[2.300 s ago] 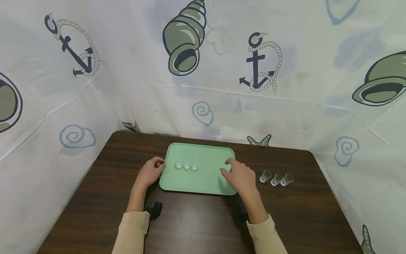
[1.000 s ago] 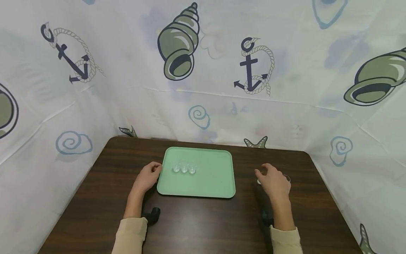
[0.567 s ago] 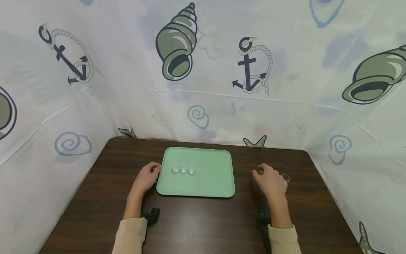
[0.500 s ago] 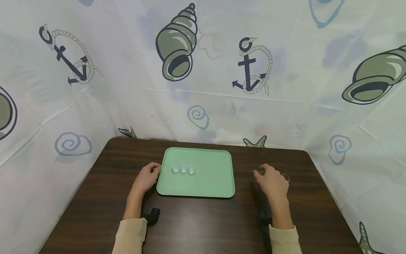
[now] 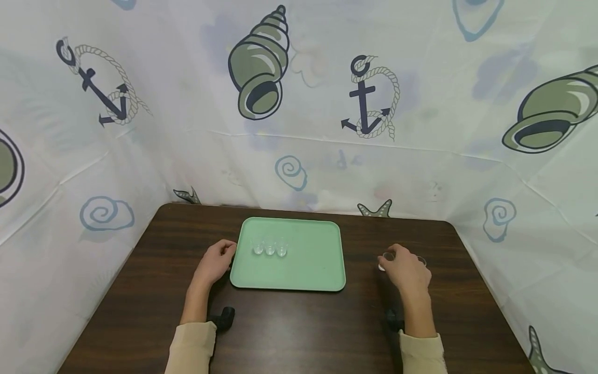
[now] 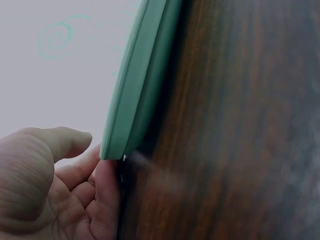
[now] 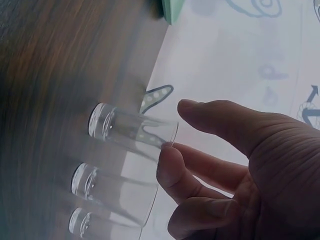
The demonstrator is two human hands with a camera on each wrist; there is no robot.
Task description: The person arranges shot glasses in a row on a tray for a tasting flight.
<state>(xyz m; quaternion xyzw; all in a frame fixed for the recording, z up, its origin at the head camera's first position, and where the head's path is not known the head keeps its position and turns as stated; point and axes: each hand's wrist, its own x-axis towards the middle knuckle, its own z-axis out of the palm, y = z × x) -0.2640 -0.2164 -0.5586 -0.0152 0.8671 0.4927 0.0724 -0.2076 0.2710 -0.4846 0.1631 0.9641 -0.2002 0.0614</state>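
At the left edge of a green tray (image 5: 313, 254), my left hand (image 5: 216, 262) rests with loosely bent fingers. In the left wrist view its fingertips (image 6: 106, 172) touch the tray's rim (image 6: 127, 100) from outside, and the thumb stands off. On the tray, three small clear shot glasses (image 5: 270, 248) stand in a row, left of its middle. My right hand (image 5: 408, 270) is over three more shot glasses on the table. In the right wrist view, a fingertip is right at the rim of the nearest shot glass (image 7: 131, 129), while the thumb (image 7: 200, 112) stays apart from it.
The second shot glass (image 7: 112, 192) and third shot glass (image 7: 100, 227) stand beside the nearest one. The dark wooden table (image 5: 299, 332) meets a patterned cloth (image 5: 317, 104) at its back and sides.
My right hand has gone from over the tray's right end to the shot glasses on the right, shifting slightly there lately. My left hand keeps its place at the tray's left edge.
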